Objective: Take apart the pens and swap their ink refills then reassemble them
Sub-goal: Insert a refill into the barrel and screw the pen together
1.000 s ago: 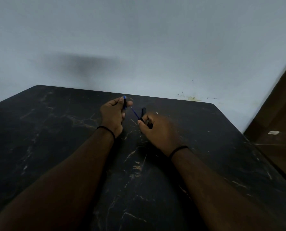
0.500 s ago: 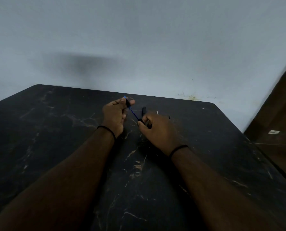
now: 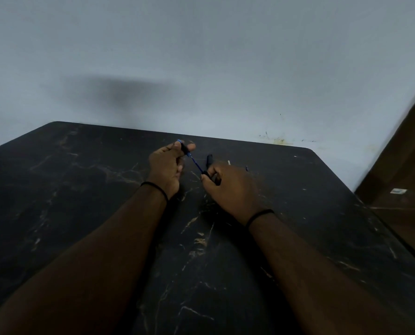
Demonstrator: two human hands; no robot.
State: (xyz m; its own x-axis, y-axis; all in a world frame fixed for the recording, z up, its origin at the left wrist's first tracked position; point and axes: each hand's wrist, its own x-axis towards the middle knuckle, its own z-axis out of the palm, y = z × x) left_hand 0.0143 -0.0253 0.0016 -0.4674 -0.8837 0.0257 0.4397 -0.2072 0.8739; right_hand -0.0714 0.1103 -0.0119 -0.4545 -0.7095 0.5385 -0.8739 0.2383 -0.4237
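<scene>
Two sets of fingers share one thin blue ink refill (image 3: 196, 163), and we take that refill as our landmark. At its far end, our left thumb and fingers (image 3: 176, 149) pinch a short black pen piece with a blue tip (image 3: 182, 146); at its near end, our right fingers (image 3: 207, 176) are curled tight round a dark pen barrel (image 3: 204, 174), with the refill running into it. We judge the two grips stand opposite so that the parts can be drawn apart or slid together along the refill's line; which of the two we cannot tell.

Our left hand (image 3: 166, 168) sits left of the refill and our right hand (image 3: 228, 187) right of it and nearer to us, both low over the black marble-patterned worktop (image 3: 85, 189), probably for steadiness with such small parts. Each wrist wears a thin black band.

Just right of the refill, a short black pen part (image 3: 209, 159) rises behind our right fingers; whether it is held or lying loose is unclear. Farther right, a small white piece (image 3: 229, 162) and a small dark bluish bit (image 3: 246, 168) lie on the worktop, set aside within reach, we suppose, for reassembly.
</scene>
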